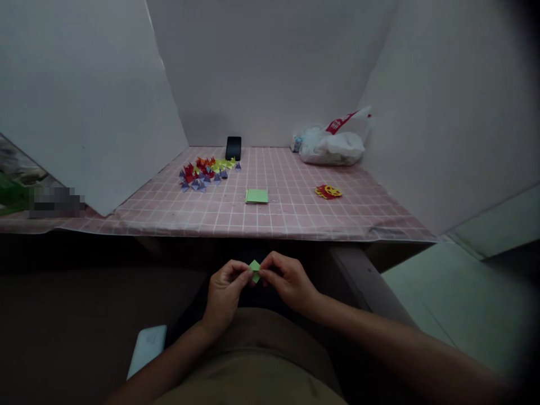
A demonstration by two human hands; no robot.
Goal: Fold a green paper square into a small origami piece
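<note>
The small green folded paper piece (pixel 254 270) was held over the lap, just below the edge of the pink checked table (pixel 295 216), pinched between thumb and forefinger of the left hand (pixel 225 295) and the right hand (pixel 287 281) alike, likely to keep its creases tight. A flat green paper stack (pixel 257 196) lay ahead on the table.
</note>
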